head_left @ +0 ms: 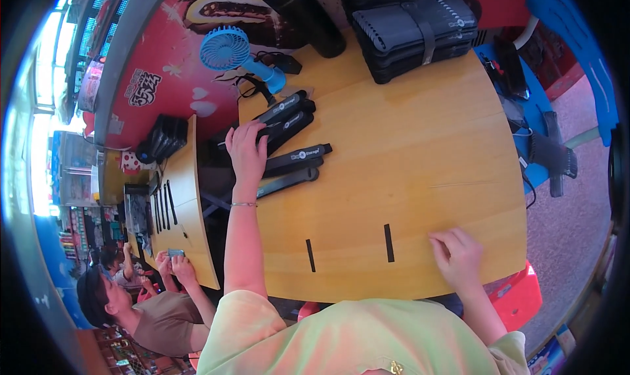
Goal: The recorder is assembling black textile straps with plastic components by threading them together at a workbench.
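Observation:
My left hand reaches to the far left of the wooden table, its fingers apart over a cluster of long black bundles with white printing. Its fingertips are at or just above one black bundle; whether they touch it I cannot tell. Nearer me lie another printed black bundle and a plain-ended black bundle. My right hand is low over the near right of the table, fingers curled together, nothing visible in them. Two short black strips lie apart between my hands, the left strip being shorter.
A blue handheld fan and a black cylinder stand at the back. Stacked black folded pieces occupy the far right corner. A blue chair is at right, a red stool below. Another person works at a left table.

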Demonstrator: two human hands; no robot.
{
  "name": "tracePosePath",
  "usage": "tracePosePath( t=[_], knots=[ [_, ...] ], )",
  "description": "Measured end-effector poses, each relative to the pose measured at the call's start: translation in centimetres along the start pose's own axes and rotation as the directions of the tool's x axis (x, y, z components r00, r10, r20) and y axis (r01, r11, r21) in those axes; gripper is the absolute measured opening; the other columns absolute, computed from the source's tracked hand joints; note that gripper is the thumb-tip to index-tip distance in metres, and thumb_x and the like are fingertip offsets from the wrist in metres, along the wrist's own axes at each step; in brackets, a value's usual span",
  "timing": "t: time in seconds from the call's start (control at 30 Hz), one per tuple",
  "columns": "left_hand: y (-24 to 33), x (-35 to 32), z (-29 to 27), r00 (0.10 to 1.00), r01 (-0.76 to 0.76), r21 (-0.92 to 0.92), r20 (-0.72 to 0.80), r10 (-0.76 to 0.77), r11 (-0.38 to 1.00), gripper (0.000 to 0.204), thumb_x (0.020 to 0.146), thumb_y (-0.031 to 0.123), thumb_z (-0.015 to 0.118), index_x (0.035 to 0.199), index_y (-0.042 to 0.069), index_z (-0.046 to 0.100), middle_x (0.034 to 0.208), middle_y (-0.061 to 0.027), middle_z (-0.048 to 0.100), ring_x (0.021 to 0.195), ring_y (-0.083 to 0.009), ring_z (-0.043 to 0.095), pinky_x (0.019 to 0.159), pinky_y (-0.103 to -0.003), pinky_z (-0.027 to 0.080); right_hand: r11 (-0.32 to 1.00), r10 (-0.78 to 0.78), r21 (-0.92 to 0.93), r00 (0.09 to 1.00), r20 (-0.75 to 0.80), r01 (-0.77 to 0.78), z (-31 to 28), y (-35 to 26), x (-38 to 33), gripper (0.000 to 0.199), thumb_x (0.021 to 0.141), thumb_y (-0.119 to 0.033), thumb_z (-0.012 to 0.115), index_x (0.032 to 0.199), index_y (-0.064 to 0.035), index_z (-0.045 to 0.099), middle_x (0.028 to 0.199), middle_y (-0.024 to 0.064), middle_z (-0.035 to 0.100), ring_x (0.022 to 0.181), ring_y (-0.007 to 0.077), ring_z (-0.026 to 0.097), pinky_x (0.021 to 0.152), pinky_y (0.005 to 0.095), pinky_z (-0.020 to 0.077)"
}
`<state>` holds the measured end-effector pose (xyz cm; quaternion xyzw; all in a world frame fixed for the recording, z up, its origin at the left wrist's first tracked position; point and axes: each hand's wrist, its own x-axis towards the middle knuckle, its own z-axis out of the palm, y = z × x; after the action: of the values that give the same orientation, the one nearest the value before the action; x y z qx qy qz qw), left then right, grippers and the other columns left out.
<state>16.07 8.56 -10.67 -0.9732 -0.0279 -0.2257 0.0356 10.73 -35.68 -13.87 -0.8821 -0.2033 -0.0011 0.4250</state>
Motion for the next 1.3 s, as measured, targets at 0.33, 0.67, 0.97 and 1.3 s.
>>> tracePosePath(
  t=[0.33,0.67,0.97,1.3],
  knots=[
    [-0.2,0.0,0.5,0.999,0.033,-0.190,0.015,-0.031,0.981,0.022,0.078,0.002,0.063,0.099,0.005,0.059,0.096,-0.0118,0.062,0.095,-0.0318,0.057,0.089,-0.040,0.043,0.999,0.023,-0.023,1.000,0.013,-0.023,0.0,0.2,-0.1,0.009,0.073,-0.007,0.071,0.079,-0.0106,0.066,0.070,0.0042,0.059,0.061,0.0231,0.059,0.052,0.0338,0.0454],
    [-0.4,-0.1,0.8,0.999,0.034,-0.254,0.007,-0.033,0.966,0.021,0.077,0.001,0.062,0.098,0.003,0.059,0.094,-0.0149,0.061,0.091,-0.0341,0.057,0.081,-0.039,0.045,1.000,0.026,-0.011,1.000,0.017,-0.026,0.0,0.1,-0.1,0.009,0.073,-0.007,0.071,0.079,-0.0105,0.066,0.071,0.0039,0.060,0.062,0.0227,0.060,0.052,0.0331,0.0463],
    [-0.1,-0.3,0.6,0.998,0.063,-0.245,0.025,-0.058,0.968,0.021,0.077,0.000,0.062,0.097,0.003,0.058,0.093,-0.0145,0.060,0.090,-0.0338,0.057,0.081,-0.039,0.044,1.000,0.015,-0.006,1.000,0.001,-0.015,-0.1,0.3,-0.1,0.010,0.073,-0.008,0.071,0.080,-0.0107,0.066,0.071,0.0042,0.060,0.062,0.0230,0.060,0.052,0.0336,0.0464],
    [-0.1,-1.3,0.5,0.997,0.081,-0.301,0.018,-0.079,0.950,0.021,0.078,-0.001,0.061,0.098,0.003,0.058,0.097,-0.0128,0.061,0.095,-0.0318,0.058,0.086,-0.036,0.044,1.000,0.013,-0.007,1.000,0.014,-0.013,-0.2,0.3,0.0,0.010,0.072,-0.008,0.072,0.080,-0.0109,0.066,0.070,0.0041,0.059,0.060,0.0231,0.060,0.051,0.0335,0.0461]
  ],
)
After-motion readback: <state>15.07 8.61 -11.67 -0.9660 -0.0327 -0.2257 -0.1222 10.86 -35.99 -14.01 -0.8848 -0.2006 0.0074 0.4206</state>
